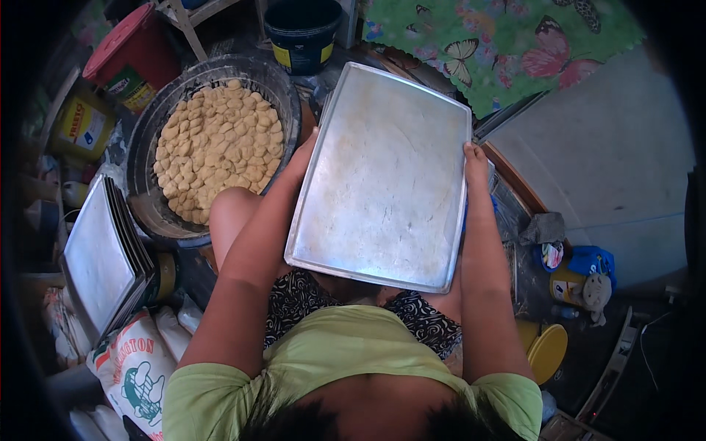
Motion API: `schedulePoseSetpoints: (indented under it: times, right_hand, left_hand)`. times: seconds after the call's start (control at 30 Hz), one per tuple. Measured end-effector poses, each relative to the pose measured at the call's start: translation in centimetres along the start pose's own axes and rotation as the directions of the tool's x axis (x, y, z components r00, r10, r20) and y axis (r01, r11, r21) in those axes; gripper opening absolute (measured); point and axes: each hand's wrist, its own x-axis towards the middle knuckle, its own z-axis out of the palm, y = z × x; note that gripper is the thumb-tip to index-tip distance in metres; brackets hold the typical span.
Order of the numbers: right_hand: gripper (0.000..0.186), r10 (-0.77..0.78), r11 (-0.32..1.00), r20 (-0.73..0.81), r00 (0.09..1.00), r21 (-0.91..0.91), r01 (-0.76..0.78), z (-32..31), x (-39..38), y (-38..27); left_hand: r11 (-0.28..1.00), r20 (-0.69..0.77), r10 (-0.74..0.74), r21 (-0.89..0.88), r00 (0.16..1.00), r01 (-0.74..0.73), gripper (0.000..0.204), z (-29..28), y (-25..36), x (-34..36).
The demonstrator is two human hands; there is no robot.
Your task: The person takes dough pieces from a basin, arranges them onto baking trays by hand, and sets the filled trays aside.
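Observation:
A rectangular silver metal tray (379, 176) is held over my lap, its long sides running away from me. My left hand (304, 151) grips its left edge, fingers mostly hidden at the rim, and my right hand (474, 158) grips the right edge near the far corner. Left of the tray, a large dark round tub (140, 169) holds several pale dough balls (217, 143), packed close together with my left knee against its near side.
Stacked metal trays (99, 250) lean at left above sacks (136, 371). A red bucket (125, 40), yellow bucket (84, 125) and dark bucket (301, 29) stand behind. A butterfly-patterned green cover (500, 44), pale panel (603, 147) and yellow lidded tub (544, 353) lie around the right.

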Motion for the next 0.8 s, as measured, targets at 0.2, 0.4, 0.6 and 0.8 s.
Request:
schedulePoseSetpoints:
  times: [0.2, 0.4, 0.6, 0.8]
  right_hand:
    - [0.057, -0.515, 0.68, -0.028, 0.857, -0.621, 0.389, -0.6, -1.4, -5.6]
    - [0.068, -0.826, 0.527, -0.082, 0.558, -0.467, 0.71, 3.3, -9.8, -22.1]
    - [0.082, -0.315, 0.548, 0.246, 0.917, -0.741, 0.387, 13.4, -6.9, -9.3]
    - [0.083, -0.342, 0.542, 0.279, 0.897, -0.721, 0.431, 15.1, -7.3, -8.9]
  left_hand:
    - [0.997, 0.082, -0.032, -0.069, 0.996, 0.037, 0.069, 0.3, 0.4, -0.7]
    - [0.975, 0.062, 0.211, 0.064, 0.976, -0.214, 0.075, -1.3, -1.0, 0.4]
    - [0.974, 0.099, 0.204, 0.078, 0.974, -0.212, 0.069, -0.9, -1.0, 2.4]
    - [0.889, -0.075, 0.177, 0.44, 0.981, -0.127, 0.065, -2.8, 4.4, -3.2]
